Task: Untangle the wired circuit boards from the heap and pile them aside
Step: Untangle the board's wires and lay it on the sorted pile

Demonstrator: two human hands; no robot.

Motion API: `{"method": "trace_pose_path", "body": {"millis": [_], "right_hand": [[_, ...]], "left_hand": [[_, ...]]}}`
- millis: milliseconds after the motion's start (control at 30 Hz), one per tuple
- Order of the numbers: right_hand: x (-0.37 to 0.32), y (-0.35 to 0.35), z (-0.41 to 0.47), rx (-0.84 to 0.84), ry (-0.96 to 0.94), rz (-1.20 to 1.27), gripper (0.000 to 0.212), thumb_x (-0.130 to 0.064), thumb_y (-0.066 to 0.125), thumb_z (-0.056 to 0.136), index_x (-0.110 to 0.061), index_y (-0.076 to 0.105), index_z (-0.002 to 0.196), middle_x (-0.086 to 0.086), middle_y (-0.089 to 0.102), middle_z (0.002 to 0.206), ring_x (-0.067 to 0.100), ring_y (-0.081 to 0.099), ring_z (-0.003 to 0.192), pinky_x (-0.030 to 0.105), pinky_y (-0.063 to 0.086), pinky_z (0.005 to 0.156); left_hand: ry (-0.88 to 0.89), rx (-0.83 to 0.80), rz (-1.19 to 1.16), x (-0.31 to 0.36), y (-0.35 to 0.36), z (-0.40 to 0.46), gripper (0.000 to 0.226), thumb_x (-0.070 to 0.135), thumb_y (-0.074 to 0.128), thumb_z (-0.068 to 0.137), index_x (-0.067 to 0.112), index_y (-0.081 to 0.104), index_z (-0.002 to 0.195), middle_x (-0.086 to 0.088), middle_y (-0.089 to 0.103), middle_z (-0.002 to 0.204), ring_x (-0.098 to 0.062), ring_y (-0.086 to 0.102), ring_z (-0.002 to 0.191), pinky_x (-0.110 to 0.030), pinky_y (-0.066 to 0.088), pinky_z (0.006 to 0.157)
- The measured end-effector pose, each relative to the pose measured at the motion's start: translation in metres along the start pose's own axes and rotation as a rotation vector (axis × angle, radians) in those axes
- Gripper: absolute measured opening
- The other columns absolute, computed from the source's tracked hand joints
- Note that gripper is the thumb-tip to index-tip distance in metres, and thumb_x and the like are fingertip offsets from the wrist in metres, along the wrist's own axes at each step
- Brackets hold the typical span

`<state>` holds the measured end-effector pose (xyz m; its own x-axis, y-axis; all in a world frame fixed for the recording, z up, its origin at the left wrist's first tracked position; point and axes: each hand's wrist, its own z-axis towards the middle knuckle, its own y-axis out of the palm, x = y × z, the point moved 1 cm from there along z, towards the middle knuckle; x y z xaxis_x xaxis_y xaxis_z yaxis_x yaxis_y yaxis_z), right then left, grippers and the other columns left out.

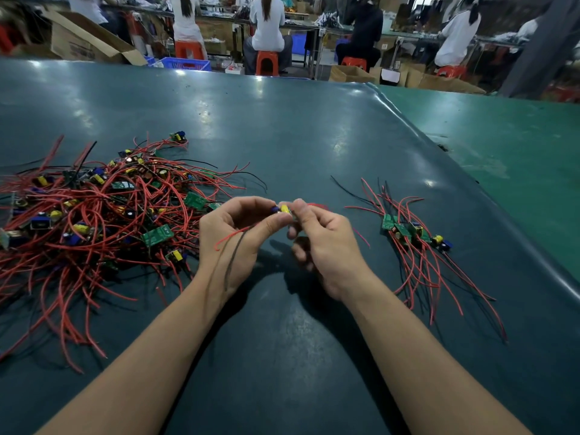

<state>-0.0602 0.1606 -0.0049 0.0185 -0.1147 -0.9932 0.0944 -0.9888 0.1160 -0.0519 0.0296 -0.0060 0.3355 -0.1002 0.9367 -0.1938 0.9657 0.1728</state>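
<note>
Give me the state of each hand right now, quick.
Left hand: pinches the small circuit board; its red and black wires trail over the palm.
Right hand: fingers curled, pinching the same board from the other side.

1. The tangled heap of boards and red wires covers the left of the worktop, its loose wire ends trailing toward the near edge
2. The small sorted pile lies to the right, its wires fanned toward the near edge
3. Between heap and pile runs a bare lane, taken up by both hands, the left hand and right hand
4. Beyond all these the worktop lies bare to its far edge
</note>
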Motion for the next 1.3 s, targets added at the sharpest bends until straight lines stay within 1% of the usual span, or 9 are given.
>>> {"method": "trace_pose_path", "body": {"millis": [100,233,367,467,667,800,900,967,1300], "right_hand": [[-0.003,-0.006,0.005,0.024,0.016,0.198,0.016,-0.028,0.062,0.093,-0.02,0.076,0.097,-0.007,0.048,0.061,0.005,0.033,0.038,0.014,0.023,0.035],[-0.005,-0.015,0.007,0.062,-0.004,0.299,0.014,-0.031,0.073,0.079,-0.019,0.079,0.079,-0.008,0.052,0.059,0.005,0.031,0.035,0.015,0.024,0.035],[0.001,-0.022,0.013,0.342,-0.253,-0.287,0.02,-0.024,0.067,0.092,-0.016,0.077,0.076,-0.006,0.065,0.062,0.005,0.047,0.051,0.025,0.043,0.053],[0.004,-0.026,0.017,0.427,-0.239,-0.406,0.027,-0.017,0.061,0.092,-0.01,0.07,0.117,0.0,0.075,0.087,0.014,0.053,0.06,0.038,0.054,0.076],[0.002,-0.031,0.015,0.441,-0.259,-0.429,0.03,-0.007,0.054,0.092,-0.02,0.071,0.114,-0.006,0.074,0.086,0.016,0.062,0.057,0.032,0.054,0.06],[-0.002,-0.037,0.018,0.501,-0.131,-0.09,0.023,-0.006,0.056,0.095,-0.012,0.065,0.116,-0.005,0.073,0.079,0.006,0.052,0.038,0.018,0.039,0.037],[-0.005,-0.039,0.018,0.5,-0.129,-0.055,0.032,0.002,0.049,0.095,-0.018,0.064,0.116,0.005,0.072,0.086,0.005,0.052,0.039,0.019,0.039,0.035],[-0.005,-0.038,0.017,0.496,-0.153,-0.102,0.031,0.001,0.046,0.096,-0.022,0.067,0.099,0.008,0.072,0.089,0.006,0.053,0.039,0.019,0.039,0.035],[-0.006,-0.044,0.016,0.591,-0.228,-0.254,0.033,-0.002,0.042,0.095,-0.026,0.059,0.081,0.003,0.072,0.078,0.012,0.055,0.037,0.024,0.042,0.037]], "left_hand": [[-0.079,-0.101,-0.038,0.001,0.001,-0.001,0.026,0.014,0.083,0.06,0.008,0.071,0.082,0.0,0.074,0.073,-0.01,0.068,0.066,-0.019,0.054,0.067],[-0.117,-0.12,-0.107,0.001,-0.001,0.0,0.026,0.016,0.084,0.059,0.008,0.071,0.08,-0.004,0.073,0.072,-0.015,0.067,0.063,-0.022,0.055,0.066],[0.001,-0.099,0.123,-0.004,0.002,-0.003,0.025,0.011,0.088,0.063,0.005,0.071,0.081,-0.005,0.075,0.075,-0.012,0.069,0.067,-0.021,0.056,0.068],[0.073,-0.101,0.212,-0.006,0.005,-0.007,0.026,0.016,0.09,0.063,0.008,0.072,0.08,-0.004,0.074,0.074,-0.014,0.069,0.066,-0.024,0.057,0.068],[0.074,-0.102,0.231,-0.006,0.004,-0.007,0.026,0.019,0.091,0.062,0.012,0.073,0.079,-0.002,0.075,0.074,-0.023,0.071,0.068,-0.029,0.059,0.07],[0.043,-0.078,0.185,-0.005,0.004,-0.006,0.026,0.016,0.091,0.062,0.008,0.073,0.08,-0.005,0.075,0.074,-0.025,0.072,0.071,-0.031,0.059,0.071],[0.04,-0.095,0.188,-0.004,0.005,-0.007,0.025,0.016,0.091,0.061,0.008,0.074,0.079,-0.004,0.075,0.074,-0.018,0.071,0.067,-0.027,0.058,0.068],[0.029,-0.102,0.175,-0.003,0.005,-0.008,0.025,0.015,0.09,0.061,0.008,0.073,0.078,-0.004,0.075,0.073,-0.016,0.07,0.066,-0.025,0.057,0.067],[-0.021,-0.114,0.085,0.002,0.007,-0.009,0.024,0.013,0.089,0.059,0.007,0.073,0.076,-0.005,0.075,0.073,-0.013,0.07,0.067,-0.021,0.056,0.065]]}}
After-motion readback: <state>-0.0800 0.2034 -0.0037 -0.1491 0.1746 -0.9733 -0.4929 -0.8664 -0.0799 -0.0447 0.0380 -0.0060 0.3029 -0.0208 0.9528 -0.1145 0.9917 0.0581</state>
